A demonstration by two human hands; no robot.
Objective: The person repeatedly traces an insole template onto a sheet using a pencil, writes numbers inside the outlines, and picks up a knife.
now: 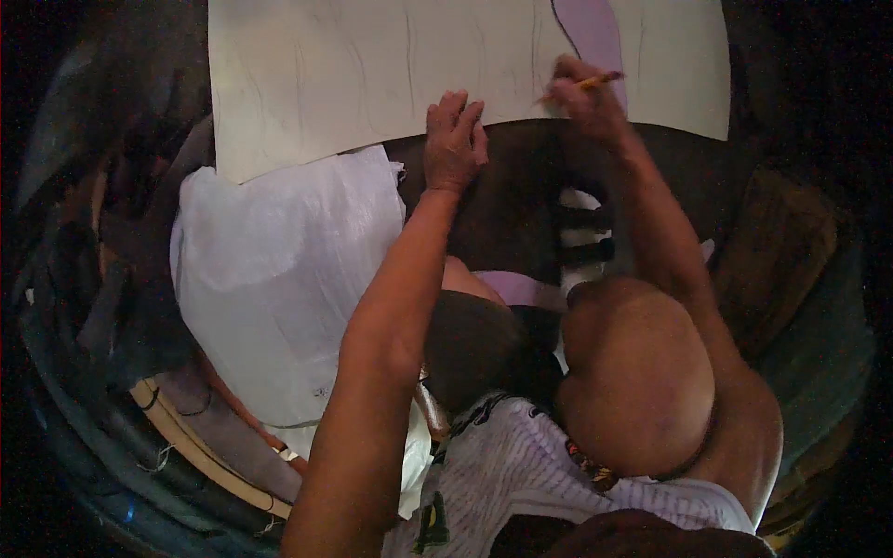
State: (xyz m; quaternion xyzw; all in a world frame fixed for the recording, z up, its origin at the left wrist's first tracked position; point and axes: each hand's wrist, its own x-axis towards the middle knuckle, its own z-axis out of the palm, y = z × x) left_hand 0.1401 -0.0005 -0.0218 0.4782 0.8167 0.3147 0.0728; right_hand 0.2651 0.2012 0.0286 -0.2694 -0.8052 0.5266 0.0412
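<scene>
- Across the far side of the scene, a pale sheet [307, 84] lay spread out, its near edge curving above a dark surface [512, 177].
- Several long, wavy, thin dark lines ran over the sheet from far to near, spaced out from left to right.
- Toward the right of the sheet lay a flat purple piece [595, 28], wider at its far part and narrower at its near end, with a dark line along its left edge.
- The person's left hand [453, 144] was open and palm down, its fingers slightly apart on the near edge of the sheet; it had hold of nothing that could be seen, and its wrist was over the dark surface.
- The person's right hand [586, 98] was closed around a yellow pencil [593, 82], partly covering the purple piece.
- The pencil slanted, its tip down to the left, close to the near edge of the sheet; whether the tip touched the sheet could not be told, as that part was blurred.
- To the left, nearer than the sheet, lay a crumpled white cloth [270, 270], well apart from the right hand.
- Nearer than the dark surface, a purple strip [521, 288] showed between the arms, partly hidden.
- A striped shirt [502, 456] filled the near middle.
</scene>
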